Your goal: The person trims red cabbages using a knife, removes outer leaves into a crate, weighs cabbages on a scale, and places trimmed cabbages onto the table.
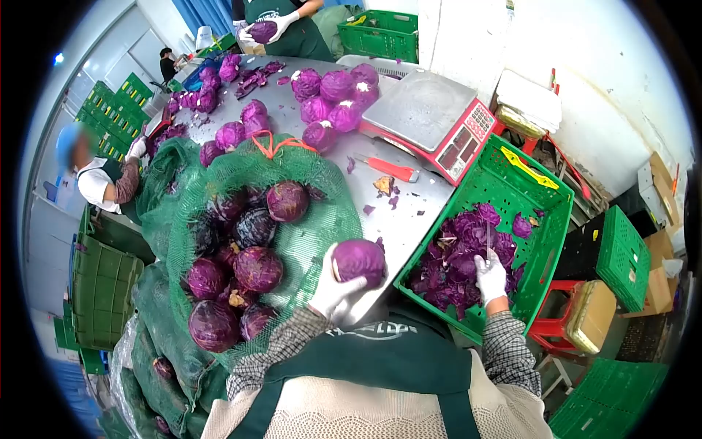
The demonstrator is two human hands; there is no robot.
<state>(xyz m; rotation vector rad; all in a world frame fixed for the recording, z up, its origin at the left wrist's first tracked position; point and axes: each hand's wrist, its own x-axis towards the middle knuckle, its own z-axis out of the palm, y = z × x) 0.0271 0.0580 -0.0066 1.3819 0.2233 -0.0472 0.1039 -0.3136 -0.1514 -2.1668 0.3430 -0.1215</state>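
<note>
My gloved left hand (pixel 333 289) is wrapped round a red cabbage (pixel 360 263) just above the table's front edge. In my gloved right hand (pixel 491 279) is a knife (pixel 489 240), its thin blade pointing away from me; the handle is hidden in my fist. That hand is over a green crate (pixel 531 300) that holds loose purple cabbage leaves (pixel 468 245). To the left of the held cabbage, a green mesh sack (pixel 322 197) lies open around several untrimmed red cabbages (pixel 258 268).
A red-framed scale (pixel 424 110) stands on the metal table (pixel 365 192), near an orange-handled knife (pixel 387 169). Several trimmed cabbages (pixel 338 85) lie farther back. A co-worker (pixel 281 29) holds a cabbage at the far side; another (pixel 102 175) stands left. A red stool (pixel 559 329) is at right.
</note>
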